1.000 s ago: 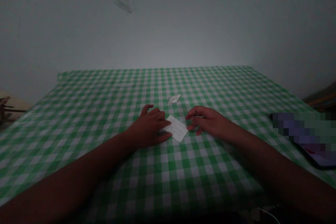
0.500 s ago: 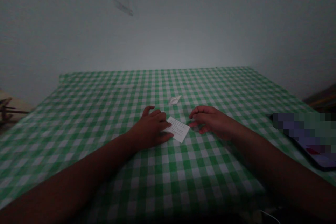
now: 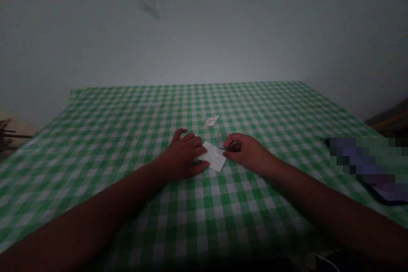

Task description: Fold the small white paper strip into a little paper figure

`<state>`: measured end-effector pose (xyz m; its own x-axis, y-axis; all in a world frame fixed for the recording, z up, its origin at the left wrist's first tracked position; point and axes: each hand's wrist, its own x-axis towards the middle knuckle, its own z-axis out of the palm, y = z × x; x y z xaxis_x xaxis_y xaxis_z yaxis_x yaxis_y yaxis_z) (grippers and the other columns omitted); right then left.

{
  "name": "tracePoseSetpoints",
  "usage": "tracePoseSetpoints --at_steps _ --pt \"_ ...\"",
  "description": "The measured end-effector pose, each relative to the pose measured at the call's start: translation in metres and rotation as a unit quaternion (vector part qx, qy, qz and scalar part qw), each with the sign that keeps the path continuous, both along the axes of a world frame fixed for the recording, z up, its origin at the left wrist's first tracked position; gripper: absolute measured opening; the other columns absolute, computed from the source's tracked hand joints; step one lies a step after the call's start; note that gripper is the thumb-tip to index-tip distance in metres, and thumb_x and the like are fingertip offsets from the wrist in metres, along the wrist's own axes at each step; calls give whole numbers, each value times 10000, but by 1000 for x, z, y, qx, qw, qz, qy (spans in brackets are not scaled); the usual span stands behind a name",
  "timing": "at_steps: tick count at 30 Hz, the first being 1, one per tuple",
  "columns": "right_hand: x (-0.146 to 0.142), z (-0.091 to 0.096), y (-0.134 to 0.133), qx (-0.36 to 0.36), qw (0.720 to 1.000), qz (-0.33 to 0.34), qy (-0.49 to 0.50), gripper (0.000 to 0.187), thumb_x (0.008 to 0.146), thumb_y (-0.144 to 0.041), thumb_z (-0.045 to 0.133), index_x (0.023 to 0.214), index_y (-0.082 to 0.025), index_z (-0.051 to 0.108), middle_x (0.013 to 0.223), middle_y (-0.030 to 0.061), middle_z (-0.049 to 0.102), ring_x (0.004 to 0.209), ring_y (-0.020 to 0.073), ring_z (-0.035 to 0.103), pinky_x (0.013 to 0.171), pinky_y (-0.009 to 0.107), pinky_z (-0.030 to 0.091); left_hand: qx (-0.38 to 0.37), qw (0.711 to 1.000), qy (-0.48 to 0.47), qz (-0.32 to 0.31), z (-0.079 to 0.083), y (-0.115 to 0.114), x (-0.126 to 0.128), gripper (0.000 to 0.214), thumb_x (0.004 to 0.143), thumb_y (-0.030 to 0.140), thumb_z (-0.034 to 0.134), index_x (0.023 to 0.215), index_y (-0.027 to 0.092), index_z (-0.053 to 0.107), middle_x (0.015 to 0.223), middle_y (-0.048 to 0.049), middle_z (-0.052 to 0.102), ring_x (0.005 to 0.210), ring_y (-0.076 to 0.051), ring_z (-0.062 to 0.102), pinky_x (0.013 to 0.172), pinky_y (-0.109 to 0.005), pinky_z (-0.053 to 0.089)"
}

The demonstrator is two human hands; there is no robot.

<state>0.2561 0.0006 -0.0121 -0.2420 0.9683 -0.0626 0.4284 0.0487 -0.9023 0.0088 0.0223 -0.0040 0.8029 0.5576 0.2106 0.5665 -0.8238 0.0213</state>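
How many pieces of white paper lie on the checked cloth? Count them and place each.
2. A printed slip lies between the left hand and right hand, both touching it. A smaller scrap lies just beyond, apart. Dim light may hide others.

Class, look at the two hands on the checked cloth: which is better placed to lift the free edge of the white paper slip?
Probably the right hand: its fingertips sit at the free edge of the paper slip. The left hand lies flat, pinning the other end.
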Motion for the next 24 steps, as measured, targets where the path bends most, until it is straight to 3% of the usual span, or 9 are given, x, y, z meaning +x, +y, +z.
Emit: tracePoseSetpoints --at_steps 7,12,18,24 --pt "-3 -4 2 93 996 -2 5 130 723 -134 598 825 -214 599 800 -3 619 714 141 581 658 295 481 -19 998 -30 -44 0 -1 -1 305 906 474 606 1071 229 682 1144 -72 650 1113 -264 549 1092 -548 220" --pt "-4 -4 3 89 994 -8 57 134 721 -142 579 834 -211 595 772 -18 597 700 133 564 641 285 458 -74 990 -32 -111 2 -3 -1 296 918 459 606 1127 256 660 1300 -59 635 1245 -275 511 1133 -548 147" --pt "-7 3 -3 86 992 5 92 58 816 -229 610 867 -208 589 796 -15 583 722 128 563 662 278 467 -101 988 -26 -116 6 -4 -1 332 909 439 632 1202 282 629 1328 -38 638 1270 -269 506 1147 -559 94" --pt "-3 12 -9 221 970 105 -4 104 841 -136 567 888 -228 583 917 18 605 837 157 591 753 309 493 -98 989 -21 -108 6 -4 -1 408 917 476 608 1293 321 587 1361 -34 613 1296 -285 476 1147 -574 91"
